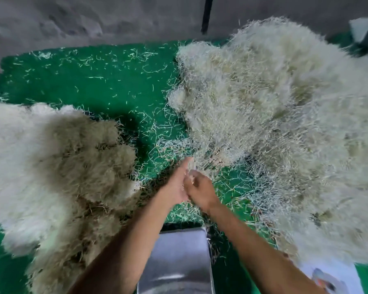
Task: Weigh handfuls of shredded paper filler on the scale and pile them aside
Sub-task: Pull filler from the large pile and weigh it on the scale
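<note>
Two heaps of off-white shredded filler on green mat: big heap (285, 128) right, clumped pile (57, 166) left, loose strands between. Scale pan (179, 262) bare, shiny steel, bottom centre.

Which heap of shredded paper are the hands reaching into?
The larger, brighter cream shredded-paper heap on the right; the shadowed left-hand heap lies untouched.

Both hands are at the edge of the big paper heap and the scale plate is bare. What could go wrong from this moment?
1. The right hand seems to pinch only a few strands of the right heap, so the handful may be too light.
2. Loose strands litter the green mat; more may fall on the way to the scale plate.
3. The left pile lies close to the scale and could touch it, which might spoil the reading.
</note>
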A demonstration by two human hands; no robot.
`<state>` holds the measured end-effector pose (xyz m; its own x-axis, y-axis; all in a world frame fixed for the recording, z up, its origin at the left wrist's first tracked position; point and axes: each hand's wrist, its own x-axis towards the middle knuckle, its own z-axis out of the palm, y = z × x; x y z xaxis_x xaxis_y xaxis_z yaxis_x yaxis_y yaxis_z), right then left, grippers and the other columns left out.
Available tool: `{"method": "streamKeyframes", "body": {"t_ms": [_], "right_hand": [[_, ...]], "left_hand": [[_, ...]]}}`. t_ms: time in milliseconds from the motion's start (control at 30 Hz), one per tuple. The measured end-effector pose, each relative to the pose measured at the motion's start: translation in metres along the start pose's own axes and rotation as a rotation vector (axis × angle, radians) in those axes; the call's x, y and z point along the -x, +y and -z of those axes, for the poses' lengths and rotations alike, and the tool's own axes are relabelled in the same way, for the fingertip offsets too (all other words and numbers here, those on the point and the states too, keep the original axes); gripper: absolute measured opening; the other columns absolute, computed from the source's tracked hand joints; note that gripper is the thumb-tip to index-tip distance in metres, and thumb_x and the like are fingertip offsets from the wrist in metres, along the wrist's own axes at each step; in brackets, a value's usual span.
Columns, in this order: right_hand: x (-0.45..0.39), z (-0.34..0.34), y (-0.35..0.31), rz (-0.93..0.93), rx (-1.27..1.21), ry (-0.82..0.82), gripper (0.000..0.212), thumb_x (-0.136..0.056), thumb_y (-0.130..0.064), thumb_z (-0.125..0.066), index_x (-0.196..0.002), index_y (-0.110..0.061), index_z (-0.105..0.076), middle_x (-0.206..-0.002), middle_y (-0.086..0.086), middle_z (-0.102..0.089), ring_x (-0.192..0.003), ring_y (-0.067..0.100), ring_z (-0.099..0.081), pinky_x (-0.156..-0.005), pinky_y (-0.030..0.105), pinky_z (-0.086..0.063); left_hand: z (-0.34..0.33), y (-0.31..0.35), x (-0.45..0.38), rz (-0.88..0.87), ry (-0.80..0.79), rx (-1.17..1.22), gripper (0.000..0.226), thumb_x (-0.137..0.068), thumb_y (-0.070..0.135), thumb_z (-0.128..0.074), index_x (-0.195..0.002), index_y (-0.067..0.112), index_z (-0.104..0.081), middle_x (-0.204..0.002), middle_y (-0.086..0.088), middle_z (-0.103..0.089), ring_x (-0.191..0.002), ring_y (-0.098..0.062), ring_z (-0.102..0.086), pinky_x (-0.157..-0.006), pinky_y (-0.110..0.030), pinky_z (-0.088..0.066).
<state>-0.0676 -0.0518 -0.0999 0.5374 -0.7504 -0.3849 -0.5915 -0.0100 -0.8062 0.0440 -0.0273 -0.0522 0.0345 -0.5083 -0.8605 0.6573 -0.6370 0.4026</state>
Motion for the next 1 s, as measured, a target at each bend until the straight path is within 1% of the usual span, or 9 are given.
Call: {"method": "streamKeyframes", "body": {"t_ms": [100,200,300,400,500,633,767,867,1000], "right_hand": [[-0.001,0.017,-0.008,0.216,-0.13,0.141,0.039,-0.105,-0.047,-0.042,-0.1,-0.021,-0.07,-0.071,0.005,-0.068,-0.049,0.015,-0.058,-0.044,0.039,-0.055],[-0.027,0.052,-0.008,0.126,0.13,0.544,0.044,-0.106,-0.055,-0.041,-0.119,-0.02,-0.064,-0.109,0.003,-0.07,-0.093,0.016,-0.069,-0.085,0.043,-0.061],[-0.041,0.053,-0.005,-0.02,0.189,0.281,0.039,-0.106,-0.027,-0.054,-0.142,-0.012,-0.052,-0.126,0.011,-0.061,-0.098,0.012,-0.064,-0.1,0.042,-0.056],[-0.015,0.019,-0.022,-0.005,-0.157,-0.034,0.027,-0.106,-0.011,-0.047,-0.13,-0.016,-0.059,-0.09,0.001,-0.059,-0.045,-0.004,-0.052,-0.046,0.014,-0.045],[0.007,0.011,-0.034,0.269,-0.132,-0.004,0.027,-0.104,-0.037,-0.047,-0.099,-0.022,-0.069,-0.084,0.003,-0.067,-0.042,0.001,-0.046,-0.042,0.01,-0.039],[-0.014,0.071,-0.038,0.281,0.068,0.509,0.048,-0.105,-0.06,-0.04,-0.1,-0.023,-0.07,-0.091,-0.008,-0.071,-0.072,0.008,-0.067,-0.066,0.03,-0.06],[-0.029,0.082,-0.021,-0.048,0.288,0.191,0.033,-0.104,-0.029,-0.057,-0.116,0.0,-0.064,-0.103,0.013,-0.065,-0.087,0.022,-0.064,-0.091,0.049,-0.059],[-0.005,0.043,-0.026,0.155,0.13,-0.039,0.015,-0.097,-0.001,-0.055,-0.103,0.005,-0.067,-0.086,0.011,-0.066,-0.069,0.021,-0.066,-0.065,0.044,-0.061],[0.018,0.041,-0.029,0.373,-0.106,0.062,0.026,-0.104,-0.019,-0.053,-0.086,-0.012,-0.069,-0.072,0.003,-0.068,-0.046,0.016,-0.06,-0.045,0.025,-0.052]], "left_hand": [[0.005,0.004,-0.023,-0.185,0.262,-0.134,0.046,-0.094,0.043,-0.067,-0.123,0.01,-0.052,-0.122,-0.008,-0.061,-0.107,-0.027,-0.064,-0.091,-0.044,-0.056],[0.013,0.011,-0.024,-0.41,0.426,-0.349,0.042,-0.097,0.05,-0.059,-0.119,0.016,-0.048,-0.109,0.006,-0.047,-0.101,-0.015,-0.053,-0.091,-0.026,-0.052],[0.015,0.015,-0.005,-0.448,0.36,-0.509,0.048,-0.096,0.058,-0.051,-0.12,0.016,-0.058,-0.083,0.005,-0.049,-0.075,-0.01,-0.052,-0.061,-0.022,-0.044],[0.024,0.015,0.004,-0.446,0.143,-0.453,0.085,-0.081,0.088,-0.045,-0.141,0.029,-0.051,-0.129,0.008,-0.059,-0.126,-0.023,-0.053,-0.087,-0.027,-0.05],[0.031,0.021,0.005,-0.396,0.071,-0.476,0.056,-0.097,0.071,-0.041,-0.14,0.036,-0.049,-0.141,0.005,-0.047,-0.129,-0.02,-0.047,-0.103,-0.041,-0.042],[0.026,0.026,0.015,-0.481,0.326,-0.524,0.045,-0.104,0.044,-0.049,-0.131,0.009,-0.06,-0.126,-0.01,-0.065,-0.091,-0.015,-0.065,-0.061,-0.02,-0.049],[0.021,0.026,0.028,-0.446,0.24,-0.545,0.061,-0.091,0.072,-0.053,-0.13,0.026,-0.061,-0.086,0.011,-0.054,-0.063,0.001,-0.051,-0.044,-0.012,-0.043],[0.014,0.024,0.029,-0.376,0.048,-0.423,0.056,-0.086,0.071,-0.061,-0.119,0.026,-0.063,-0.099,-0.003,-0.07,-0.089,-0.013,-0.073,-0.068,-0.025,-0.059],[0.037,0.025,0.04,-0.425,0.13,-0.646,0.028,-0.101,0.026,-0.058,-0.126,0.024,-0.069,-0.127,-0.005,-0.069,-0.126,-0.029,-0.06,-0.1,-0.039,-0.051]]}}
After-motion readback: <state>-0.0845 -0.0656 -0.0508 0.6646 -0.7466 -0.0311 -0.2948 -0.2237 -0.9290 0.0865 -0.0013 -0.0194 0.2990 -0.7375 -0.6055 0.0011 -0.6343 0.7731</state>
